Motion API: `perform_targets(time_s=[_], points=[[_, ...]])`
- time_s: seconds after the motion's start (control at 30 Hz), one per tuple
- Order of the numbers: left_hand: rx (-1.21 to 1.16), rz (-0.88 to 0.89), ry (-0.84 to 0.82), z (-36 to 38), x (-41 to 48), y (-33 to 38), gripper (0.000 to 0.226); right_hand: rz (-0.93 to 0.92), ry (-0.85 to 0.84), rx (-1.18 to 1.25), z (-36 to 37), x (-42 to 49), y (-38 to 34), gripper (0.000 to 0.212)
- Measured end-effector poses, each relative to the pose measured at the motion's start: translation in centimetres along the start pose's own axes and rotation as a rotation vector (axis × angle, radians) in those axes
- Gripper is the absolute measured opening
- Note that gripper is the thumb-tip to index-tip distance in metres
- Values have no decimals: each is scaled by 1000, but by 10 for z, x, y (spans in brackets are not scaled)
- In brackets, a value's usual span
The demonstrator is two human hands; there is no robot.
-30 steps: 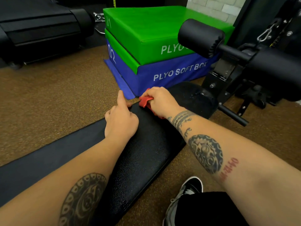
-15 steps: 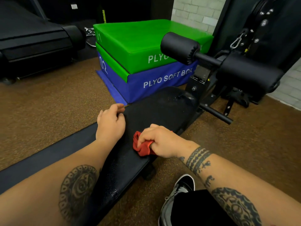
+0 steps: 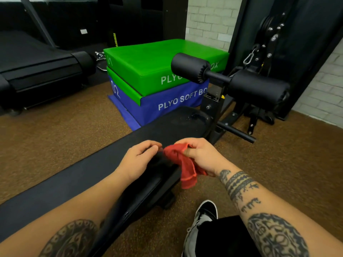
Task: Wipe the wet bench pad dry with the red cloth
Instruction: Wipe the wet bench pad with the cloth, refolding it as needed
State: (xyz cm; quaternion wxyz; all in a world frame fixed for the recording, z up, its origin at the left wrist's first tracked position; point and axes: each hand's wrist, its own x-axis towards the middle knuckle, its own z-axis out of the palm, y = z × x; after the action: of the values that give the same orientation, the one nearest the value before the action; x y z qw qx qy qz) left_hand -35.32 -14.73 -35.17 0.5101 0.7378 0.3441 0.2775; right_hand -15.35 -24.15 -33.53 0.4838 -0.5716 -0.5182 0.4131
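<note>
Right hand (image 3: 201, 156) is gripping the red cloth (image 3: 182, 164) up at its top, fingers curled around the bunched part, and the rest of the cloth is hanging down loose past the right edge of the bench pad (image 3: 163, 130), not lying on it. Left hand (image 3: 138, 160) is sitting just beside it with the fingers half curled, fingertips nearly meeting the cloth's left edge; whether it's actually pinching the fabric, can't tell, it's blurry there. Both hands are hovering over the middle of the pad, and both forearms are showing tattoos.

Nearest the camera, a black and white shoe (image 3: 201, 219) is resting on the brown speckled floor (image 3: 65, 138) to the right of the pad. The pad itself is running from near left out to far right, black and textured, and the far end is showing some small shiny droplets. Past that, two black foam rollers (image 3: 230, 78) are sticking out on a bar from the bench frame. Behind them, a green plyo box (image 3: 148, 62) is sitting stacked on a blue plyo box (image 3: 167, 104). Far left, a treadmill (image 3: 40, 71) is sitting on the floor.
</note>
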Motion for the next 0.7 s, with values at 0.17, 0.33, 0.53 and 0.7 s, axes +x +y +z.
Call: perform_targets(time_s=[0.17, 0.33, 0.53, 0.7], points=[[-453, -157, -192, 17, 5, 30, 39, 178, 164, 553, 9, 7, -16, 22], [-582, -233, -112, 15, 15, 37, 22, 258, 102, 533, -10, 18, -25, 22], [-628, -259, -75, 13, 27, 39, 19, 367, -4, 410, -39, 22, -21, 18], [-620, -279, 12, 16, 42, 50, 16, 357, -202, 405, -53, 20, -23, 54]])
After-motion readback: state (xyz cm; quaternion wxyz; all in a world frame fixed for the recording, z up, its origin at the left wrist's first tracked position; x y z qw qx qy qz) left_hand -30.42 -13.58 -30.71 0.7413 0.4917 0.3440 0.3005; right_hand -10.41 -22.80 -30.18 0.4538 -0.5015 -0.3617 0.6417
